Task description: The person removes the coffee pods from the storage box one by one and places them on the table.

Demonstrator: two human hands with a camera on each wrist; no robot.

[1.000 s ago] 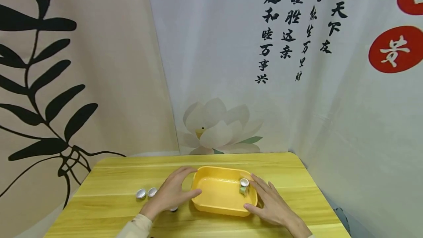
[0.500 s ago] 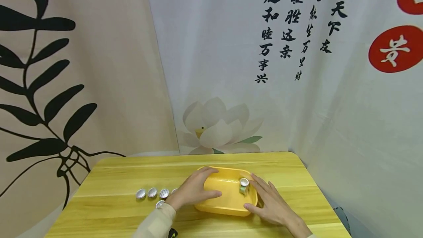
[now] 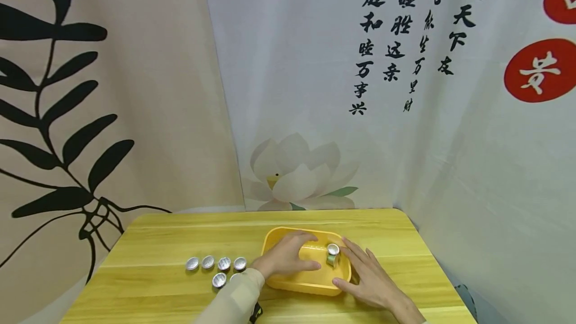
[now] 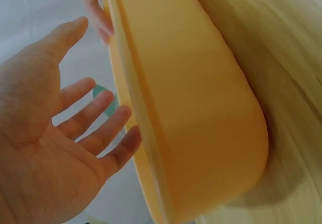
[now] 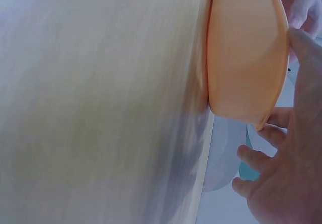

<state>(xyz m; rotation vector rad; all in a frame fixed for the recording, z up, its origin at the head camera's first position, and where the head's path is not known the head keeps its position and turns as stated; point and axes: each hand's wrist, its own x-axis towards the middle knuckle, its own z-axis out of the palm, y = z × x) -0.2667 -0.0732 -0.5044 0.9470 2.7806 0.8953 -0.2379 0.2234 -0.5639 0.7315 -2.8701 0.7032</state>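
Observation:
A yellow plastic basin [image 3: 310,286], rectangular with rounded corners, stands on the wooden table. My left hand [image 3: 290,254] hovers over its left half, fingers and thumb spread apart, with nothing between them. In the left wrist view the palm faces the basin's rim. My right hand [image 3: 371,279] rests against the basin's right end, its thumb on the front rim and its relaxed fingers at the back corner. Inside, near that end, are a small round silver-topped piece [image 3: 333,249] and a green-sided one [image 3: 332,260] touching it.
Left of the basin lie several more small silver-topped pieces [image 3: 224,264] in two rows; my left sleeve [image 3: 234,296] partly covers one. A printed curtain [image 3: 297,89] hangs behind the table [image 3: 157,244].
My left hand has moved right, from the basin's left edge to over its inside, uncovering the silver-topped pieces on the table. My right hand has stayed in place.

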